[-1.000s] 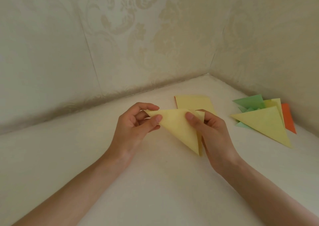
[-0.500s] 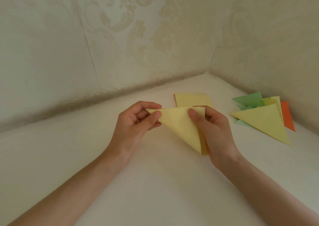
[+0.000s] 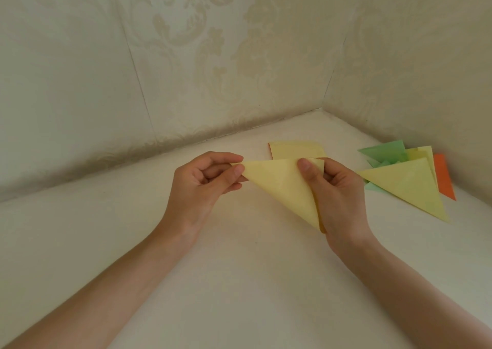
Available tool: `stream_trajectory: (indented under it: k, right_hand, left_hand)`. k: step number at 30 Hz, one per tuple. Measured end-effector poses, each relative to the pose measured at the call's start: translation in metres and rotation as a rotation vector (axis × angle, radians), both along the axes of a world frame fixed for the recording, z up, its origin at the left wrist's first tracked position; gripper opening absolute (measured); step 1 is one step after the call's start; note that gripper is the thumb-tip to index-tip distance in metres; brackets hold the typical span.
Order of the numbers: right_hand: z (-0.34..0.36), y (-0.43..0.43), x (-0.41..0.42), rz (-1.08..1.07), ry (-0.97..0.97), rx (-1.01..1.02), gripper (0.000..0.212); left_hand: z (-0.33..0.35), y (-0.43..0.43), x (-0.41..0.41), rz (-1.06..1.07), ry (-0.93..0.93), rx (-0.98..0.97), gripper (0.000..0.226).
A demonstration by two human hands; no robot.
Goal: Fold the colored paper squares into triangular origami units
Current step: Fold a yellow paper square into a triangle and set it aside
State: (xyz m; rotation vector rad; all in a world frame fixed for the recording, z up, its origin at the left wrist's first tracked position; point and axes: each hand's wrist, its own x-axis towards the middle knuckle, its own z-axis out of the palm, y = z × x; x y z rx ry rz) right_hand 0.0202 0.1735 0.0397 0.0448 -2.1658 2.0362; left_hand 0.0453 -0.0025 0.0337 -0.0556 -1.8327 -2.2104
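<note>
Both hands are up off the white table with the yellow paper stretched between them, already folded into a triangle with its point hanging down towards the right wrist. The left hand pinches the left corner, its thumb pressed on top and the fingers curled behind. The right hand clamps the right corner the same way, thumb on the near face. Compared with a second ago the hands have drifted a touch apart and lifted slightly, so the top edge now runs flatter and tighter. The lower point has swung in closer to the right palm. The grips themselves have not let go or shifted along the edge. That reads as lining up and tensioning the layers rather than starting a new fold. A second layer still peeks out along the right edge, so the crease probably wants pressing down next. Behind the hands lies a stack of yellow squares, an orange edge just showing on its left side. Off to the right, well apart from the hands, sits the pile of folded triangles, yellow on top, green and orange poking out beneath
</note>
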Motion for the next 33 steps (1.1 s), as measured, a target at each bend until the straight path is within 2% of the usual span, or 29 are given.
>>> stream_trajectory:
  k: [5, 11, 18, 23, 25, 28, 30, 33]
  right_hand:
    - [-0.002, 0.000, -0.001, -0.001, 0.033, 0.015, 0.042]
    - [-0.005, 0.001, -0.001, 0.000, 0.066, 0.017, 0.028]
    - [-0.007, 0.002, -0.001, 0.001, 0.079, 0.042, 0.026]
    - [-0.011, 0.002, -0.004, -0.010, 0.088, 0.141, 0.028]
    - [-0.012, 0.006, -0.009, 0.020, 0.080, 0.327, 0.031]
    - [-0.010, 0.013, -0.015, 0.153, 0.009, 0.673, 0.026]
    - [-0.009, 0.017, -0.016, 0.211, -0.041, 0.745, 0.020]
    - [-0.010, 0.019, -0.018, 0.265, -0.035, 0.807, 0.018]
  left_hand:
    - [0.000, 0.000, -0.001, 0.012, -0.007, -0.004, 0.012]
    - [0.002, 0.001, 0.000, 0.041, 0.003, 0.021, 0.023]
    - [0.002, 0.001, 0.001, 0.060, 0.015, 0.004, 0.012]
    - [-0.002, -0.004, -0.006, 0.034, -0.134, 0.047, 0.006]
    - [-0.005, -0.007, -0.009, 0.016, -0.178, -0.096, 0.007]
    - [-0.014, -0.009, -0.009, 0.068, -0.100, -0.682, 0.013]
    - [-0.018, -0.008, -0.006, 0.079, -0.041, -0.939, 0.011]
    - [-0.023, -0.009, -0.005, 0.082, 0.047, -1.126, 0.012]
